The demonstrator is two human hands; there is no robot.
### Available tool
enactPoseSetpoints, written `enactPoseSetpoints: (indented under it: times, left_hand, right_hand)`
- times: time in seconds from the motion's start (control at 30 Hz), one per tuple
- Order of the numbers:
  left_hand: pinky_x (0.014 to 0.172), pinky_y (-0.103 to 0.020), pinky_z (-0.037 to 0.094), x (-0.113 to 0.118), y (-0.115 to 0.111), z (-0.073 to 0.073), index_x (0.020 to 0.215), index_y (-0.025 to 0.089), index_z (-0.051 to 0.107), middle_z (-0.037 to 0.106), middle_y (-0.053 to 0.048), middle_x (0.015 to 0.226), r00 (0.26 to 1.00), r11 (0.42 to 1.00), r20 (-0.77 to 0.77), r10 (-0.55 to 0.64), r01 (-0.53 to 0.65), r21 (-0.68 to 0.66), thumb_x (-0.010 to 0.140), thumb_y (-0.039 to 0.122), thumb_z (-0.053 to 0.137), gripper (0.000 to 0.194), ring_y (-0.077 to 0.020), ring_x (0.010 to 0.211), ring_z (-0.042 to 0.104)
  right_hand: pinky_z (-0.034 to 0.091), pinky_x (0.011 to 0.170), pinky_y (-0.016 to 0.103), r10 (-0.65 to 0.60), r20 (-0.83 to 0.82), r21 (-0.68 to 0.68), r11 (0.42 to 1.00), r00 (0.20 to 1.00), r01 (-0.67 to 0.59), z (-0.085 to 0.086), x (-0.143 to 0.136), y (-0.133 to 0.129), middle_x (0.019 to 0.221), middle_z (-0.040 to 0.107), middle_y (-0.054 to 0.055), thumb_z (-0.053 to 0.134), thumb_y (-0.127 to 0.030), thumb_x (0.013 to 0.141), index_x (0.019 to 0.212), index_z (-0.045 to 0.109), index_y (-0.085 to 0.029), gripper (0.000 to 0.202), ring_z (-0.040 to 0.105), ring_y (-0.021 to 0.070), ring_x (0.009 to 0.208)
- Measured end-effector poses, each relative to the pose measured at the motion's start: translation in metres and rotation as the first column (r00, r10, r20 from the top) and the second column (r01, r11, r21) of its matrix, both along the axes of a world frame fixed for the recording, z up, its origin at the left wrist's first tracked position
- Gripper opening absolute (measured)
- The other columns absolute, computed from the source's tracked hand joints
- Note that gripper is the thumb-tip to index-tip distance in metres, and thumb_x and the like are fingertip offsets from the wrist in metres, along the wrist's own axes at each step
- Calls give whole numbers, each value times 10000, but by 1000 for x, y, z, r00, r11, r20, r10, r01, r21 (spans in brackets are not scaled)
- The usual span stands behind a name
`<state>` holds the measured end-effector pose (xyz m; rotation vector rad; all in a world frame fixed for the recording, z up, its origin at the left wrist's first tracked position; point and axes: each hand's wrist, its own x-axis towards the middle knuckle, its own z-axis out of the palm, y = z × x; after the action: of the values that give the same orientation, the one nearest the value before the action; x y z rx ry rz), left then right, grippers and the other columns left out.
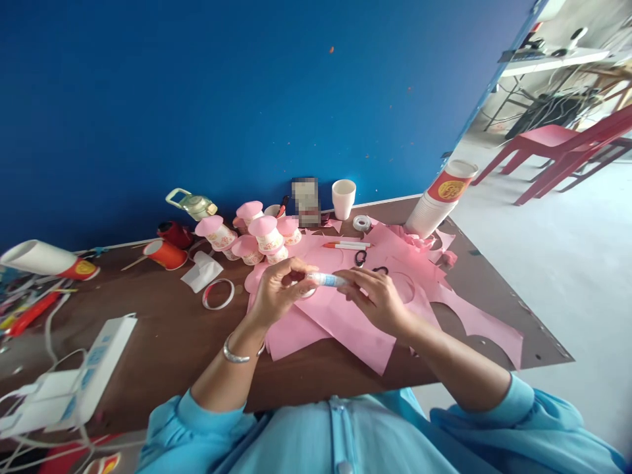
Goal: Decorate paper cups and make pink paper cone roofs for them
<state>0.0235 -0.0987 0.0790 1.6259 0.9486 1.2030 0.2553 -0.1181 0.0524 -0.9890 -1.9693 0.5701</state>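
Observation:
Both of my hands hold a small white and blue tube, which looks like a glue stick [328,280], level above the pink paper. My left hand [282,289] pinches its left end, and fingers of my right hand [378,296] close round its right end. Below lie cut sheets of pink paper [340,322], with black-handled scissors [361,257] partly under them. Just behind my left hand, several patterned paper cups with pink cone tops [266,236] stand in a cluster. A white pen with an orange tip [345,245] rests on the paper.
At the right stands a leaning stack of white cups [429,214]; a white cup [343,199] and a tape roll [362,223] are near the wall. Left are a larger tape roll [218,294], an orange cup [165,254] and a power strip [101,368] with cables.

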Motion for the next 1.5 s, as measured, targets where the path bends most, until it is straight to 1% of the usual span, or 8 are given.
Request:
enactPoseSetpoints:
  times: [0.13,0.23,0.37,0.57,0.8,1.27,1.4,1.5]
  left_hand:
    - [657,-285,574,-10,5,-2,1039,205,790,782,-80,916,970,984,-235,-66,102,144,899,509,782,335,-181,773,704]
    - [794,-312,601,-19,12,-15,1302,230,713,761,-113,1167,956,953,-281,88,1,302,949,509,723,450,-195,945,712]
    - [809,-300,598,-31,16,-37,1261,199,694,745,-97,1106,895,888,-234,380,-282,362,997,397,669,331,-177,934,706]
    - [799,-310,614,-40,8,-54,1159,206,729,771,-64,992,846,869,-327,421,-273,412,990,370,659,245,-177,875,724]
    - [803,-305,612,-45,7,-66,1142,198,740,777,-65,996,830,848,-305,467,-321,422,994,334,651,219,-173,875,722]
    - [699,-273,564,-47,12,-109,1035,181,731,749,-68,929,818,837,-229,528,-456,301,992,391,626,238,-162,789,687]
    - [582,-244,445,-41,8,-112,812,192,658,638,-8,711,834,858,-228,502,-447,252,989,437,627,304,-128,636,562]
    - [521,-252,334,-39,6,-113,626,205,443,432,47,558,837,858,-217,502,-452,242,991,460,624,481,-98,531,387]
  right_hand:
    - [549,619,241,160,-4,-302,941,987,-154,-11,-2,7,801,774,12,562,-282,1054,1110,730,-211,191,718,146,643]
    - [552,739,283,-51,283,-182,978,958,106,-19,7,33,1061,795,69,575,-272,1043,1186,722,-214,213,744,189,852]
    - [544,802,311,-198,705,-23,954,681,300,-32,19,73,1210,734,131,587,-213,1006,1187,747,-201,242,696,258,1117]
    - [538,886,342,-189,756,-4,956,627,293,-39,22,100,1222,716,149,558,-297,1040,1193,750,-189,268,666,275,1128]
    - [557,846,394,-200,809,-20,931,553,366,-27,24,126,1274,704,186,452,-184,1022,1116,799,-167,359,680,326,1127]
    - [552,923,384,-134,862,-95,905,490,415,-38,21,134,1360,690,187,399,-175,1041,1189,768,-147,398,670,327,1212]
    - [534,940,370,-108,878,-111,902,466,417,-35,20,140,1297,704,214,425,-140,1040,1135,771,-99,361,677,316,1188]
    - [512,969,370,-83,878,-126,911,471,394,-32,19,144,1279,707,221,474,-105,1024,1122,769,-81,312,673,305,1188]
